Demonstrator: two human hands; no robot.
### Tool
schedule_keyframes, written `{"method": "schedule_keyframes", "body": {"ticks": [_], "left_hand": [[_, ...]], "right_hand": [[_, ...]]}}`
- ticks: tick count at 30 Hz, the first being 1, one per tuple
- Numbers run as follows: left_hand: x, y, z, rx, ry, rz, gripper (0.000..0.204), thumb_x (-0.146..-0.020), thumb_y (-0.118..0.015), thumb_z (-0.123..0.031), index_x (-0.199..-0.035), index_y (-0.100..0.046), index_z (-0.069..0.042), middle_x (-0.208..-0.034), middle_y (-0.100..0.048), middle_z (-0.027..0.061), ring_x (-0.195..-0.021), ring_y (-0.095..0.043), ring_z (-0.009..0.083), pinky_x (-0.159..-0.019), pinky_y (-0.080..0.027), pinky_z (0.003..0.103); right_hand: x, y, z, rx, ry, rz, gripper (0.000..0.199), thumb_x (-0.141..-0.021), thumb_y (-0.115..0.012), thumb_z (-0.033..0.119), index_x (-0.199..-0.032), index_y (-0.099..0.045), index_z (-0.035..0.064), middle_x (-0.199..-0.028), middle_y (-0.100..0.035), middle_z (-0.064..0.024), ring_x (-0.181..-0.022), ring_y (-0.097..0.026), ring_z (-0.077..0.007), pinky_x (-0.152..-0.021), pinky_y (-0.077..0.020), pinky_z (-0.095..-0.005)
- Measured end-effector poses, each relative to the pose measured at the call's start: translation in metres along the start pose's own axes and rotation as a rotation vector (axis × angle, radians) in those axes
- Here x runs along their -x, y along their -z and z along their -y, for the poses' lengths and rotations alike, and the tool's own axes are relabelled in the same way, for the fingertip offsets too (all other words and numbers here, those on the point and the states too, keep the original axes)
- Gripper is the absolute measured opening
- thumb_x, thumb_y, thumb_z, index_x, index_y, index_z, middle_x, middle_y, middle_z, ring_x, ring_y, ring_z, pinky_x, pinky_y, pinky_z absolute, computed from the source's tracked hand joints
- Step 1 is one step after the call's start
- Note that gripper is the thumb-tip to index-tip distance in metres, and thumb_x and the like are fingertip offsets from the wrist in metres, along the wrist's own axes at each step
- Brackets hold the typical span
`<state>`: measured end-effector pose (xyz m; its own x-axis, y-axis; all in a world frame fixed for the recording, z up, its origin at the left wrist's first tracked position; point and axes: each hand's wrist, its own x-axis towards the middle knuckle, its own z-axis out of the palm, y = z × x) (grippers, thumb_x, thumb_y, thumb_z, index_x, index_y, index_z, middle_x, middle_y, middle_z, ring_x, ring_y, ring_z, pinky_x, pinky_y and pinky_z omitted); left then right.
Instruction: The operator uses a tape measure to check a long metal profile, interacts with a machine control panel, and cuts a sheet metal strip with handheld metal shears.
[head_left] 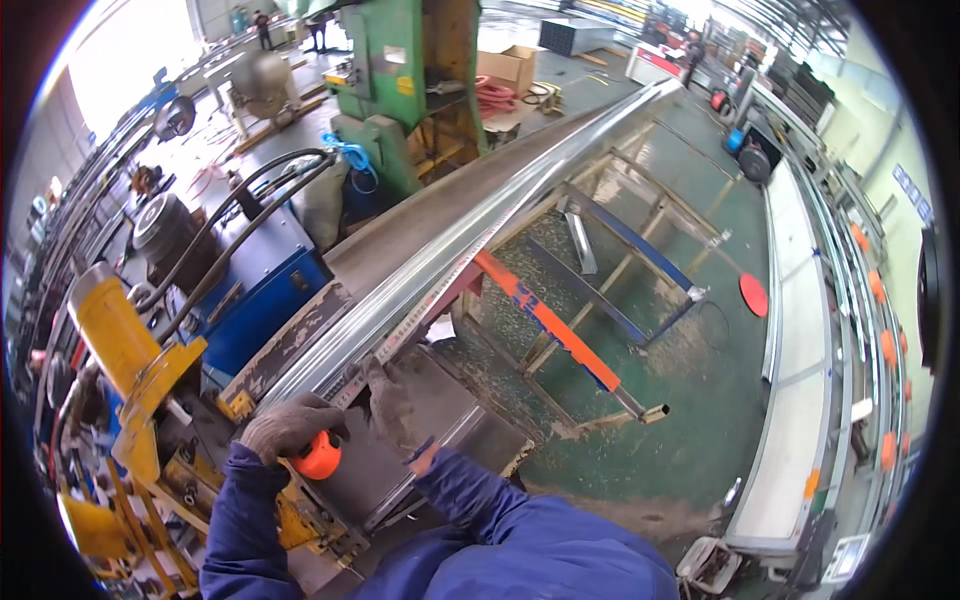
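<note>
My left hand (287, 430), in a grey-brown knit glove, is closed around an orange tape measure (318, 457) at the near end of the metal profiles. The tape's pale blade (430, 300) runs out along the long silvery metal profiles (460, 240) toward the far right. My right hand (392, 408), also gloved, is just right of the tape measure, above a dark metal plate (450, 395). Its fingers stretch up to the edge of the blade and seem to touch it; the palm side is hidden.
A yellow machine (130, 340) stands close on my left, with a blue hydraulic unit (260, 310) and hoses behind it. Beyond is a green press (385, 80). Right of the profiles is a floor-standing frame with an orange bar (550, 320). A long white panel (795, 370) lines the right.
</note>
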<state>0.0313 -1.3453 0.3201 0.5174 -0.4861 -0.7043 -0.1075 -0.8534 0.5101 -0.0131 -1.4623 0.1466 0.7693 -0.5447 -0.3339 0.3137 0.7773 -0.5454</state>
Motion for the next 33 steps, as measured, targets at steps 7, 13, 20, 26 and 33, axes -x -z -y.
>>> {"method": "schedule_keyframes", "body": {"ticks": [7, 13, 20, 26, 33], "left_hand": [[0.021, -0.012, -0.003, 0.076, 0.035, -0.047, 0.032, -0.089, -0.069, -0.032, -0.095, -0.081, -0.003, -0.086, -0.076, 0.0055, -0.076, -0.068, 0.014, -0.067, -0.053, 0.03], [0.046, -0.01, 0.059, 0.088, 0.096, -0.113, 0.03, -0.089, -0.068, -0.03, -0.09, -0.081, -0.002, -0.074, -0.071, 0.0039, -0.069, -0.066, 0.0138, -0.063, -0.052, 0.03], [-0.016, -0.009, -0.033, 0.002, -0.056, -0.083, 0.028, -0.087, -0.067, -0.03, -0.088, -0.079, -0.005, -0.083, -0.072, 0.0046, -0.071, -0.066, 0.0155, -0.065, -0.052, 0.032], [-0.057, -0.008, -0.087, -0.063, -0.207, -0.082, 0.031, -0.087, -0.066, -0.034, -0.087, -0.079, -0.006, -0.085, -0.074, 0.0058, -0.075, -0.067, 0.0166, -0.071, -0.052, 0.033], [-0.071, -0.018, -0.108, -0.069, -0.248, -0.124, 0.031, -0.091, -0.064, -0.032, -0.087, -0.079, -0.006, -0.087, -0.076, 0.0061, -0.081, -0.068, 0.0182, -0.077, -0.053, 0.035]], "right_hand": [[-0.153, 0.061, 0.103, 0.612, 0.345, -0.023, 0.029, -0.106, -0.049, 0.027, -0.09, -0.065, 0.0095, -0.081, -0.065, -0.0044, -0.071, -0.058, -0.0136, -0.063, -0.049, -0.0307], [-0.201, 0.115, 0.151, 0.437, 0.321, -0.065, 0.042, -0.106, -0.052, 0.041, -0.115, -0.065, 0.0024, -0.092, -0.069, -0.0083, -0.086, -0.067, -0.0262, -0.078, -0.0541, -0.0376], [-0.056, 0.21, 0.009, 0.422, -0.137, -0.197, 0.038, -0.105, -0.054, 0.042, -0.1, -0.068, 0.0081, -0.078, -0.063, -0.0024, -0.063, -0.06, -0.0154, -0.057, -0.0502, -0.0343], [0.032, 0.279, -0.015, 0.459, -0.315, -0.353, 0.034, -0.106, -0.055, 0.04, -0.097, -0.067, 0.0096, -0.074, -0.063, -0.0021, -0.055, -0.058, -0.0149, -0.051, -0.0487, -0.0337], [0.03, 0.318, 0.012, 0.638, -0.325, -0.383, 0.035, -0.106, -0.056, 0.04, -0.095, -0.068, 0.0093, -0.08, -0.067, -0.0016, -0.062, -0.061, -0.0137, -0.057, -0.0499, -0.0331]]}}
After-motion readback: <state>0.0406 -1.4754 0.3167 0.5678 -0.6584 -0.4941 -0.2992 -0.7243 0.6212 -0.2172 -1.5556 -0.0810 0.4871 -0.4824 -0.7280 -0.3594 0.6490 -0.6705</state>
